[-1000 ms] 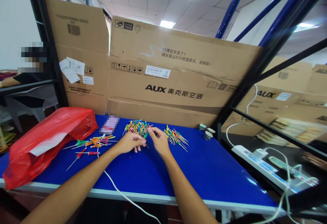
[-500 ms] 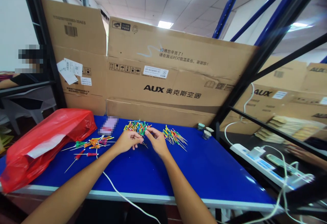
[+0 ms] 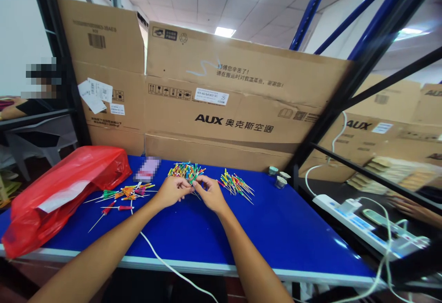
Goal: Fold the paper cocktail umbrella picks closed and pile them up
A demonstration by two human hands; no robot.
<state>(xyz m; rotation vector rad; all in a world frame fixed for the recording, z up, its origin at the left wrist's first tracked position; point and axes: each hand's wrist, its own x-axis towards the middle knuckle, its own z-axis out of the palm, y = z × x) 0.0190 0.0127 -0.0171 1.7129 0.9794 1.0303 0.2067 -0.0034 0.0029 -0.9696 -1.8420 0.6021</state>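
Hands point(image 3: 210, 195) closer, pins point(image 3: 186, 172) just fwd

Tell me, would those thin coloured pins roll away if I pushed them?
Probably, yes. The thin coloured pins look round and light, so they might roll or skid on the shiny blue table. They lie quite straight, so they're likely stiff rather than floppy. Their pointed-looking ends could prick, so careful fingers seem wise.

Pin bundle point(image 3: 186, 172) just beyond left hand point(image 3: 171, 191) and right hand point(image 3: 210, 195): single pins too small to count, lower ends hidden behind fingers point(image 3: 190, 189). Packet point(image 3: 148, 169) beyond left hand pixelated, unreadable. Seated person's head point(image 3: 43, 78) far left, blurred. Forearms point(image 3: 100, 252) cut off by bottom edge. Other person's hand point(image 3: 416, 211) far right, cut off by right edge.
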